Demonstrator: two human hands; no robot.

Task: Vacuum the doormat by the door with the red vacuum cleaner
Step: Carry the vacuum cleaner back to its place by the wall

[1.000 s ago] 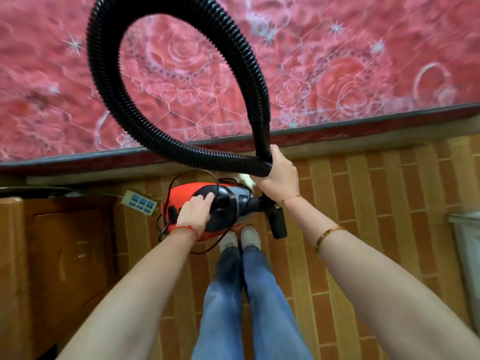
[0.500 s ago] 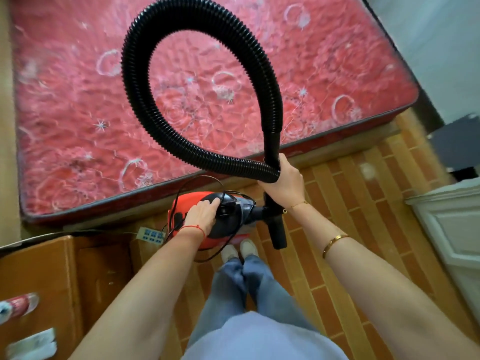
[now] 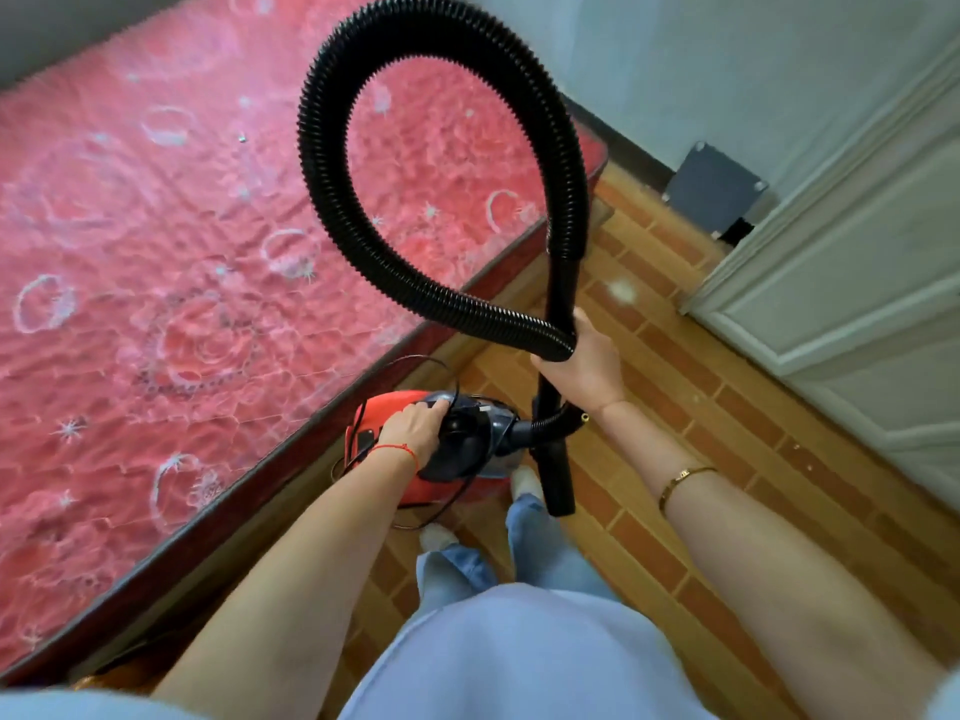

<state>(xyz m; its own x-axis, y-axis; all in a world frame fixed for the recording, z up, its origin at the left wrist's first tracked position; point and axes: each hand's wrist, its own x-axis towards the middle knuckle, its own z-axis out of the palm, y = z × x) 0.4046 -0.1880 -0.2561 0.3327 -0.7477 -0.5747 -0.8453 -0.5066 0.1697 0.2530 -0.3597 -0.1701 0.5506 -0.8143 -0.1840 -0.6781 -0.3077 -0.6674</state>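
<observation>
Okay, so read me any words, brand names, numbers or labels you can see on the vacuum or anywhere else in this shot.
None can be read.
Red vacuum cleaner body: no legible brand or label; the left hand covers part of its top.
Black corrugated hose: no print.
Red floral quilted mattress: pattern only, no words.
Grey wall plate: blank.

Off to my left I see a red mattress (image 3: 171, 283) with a pale rose and ring pattern, on a dark-edged base. Brick-patterned floor (image 3: 691, 407) runs alongside it. On my right, a pale panelled door (image 3: 852, 283); beyond it, a grey plate (image 3: 711, 189) against the wall.
</observation>
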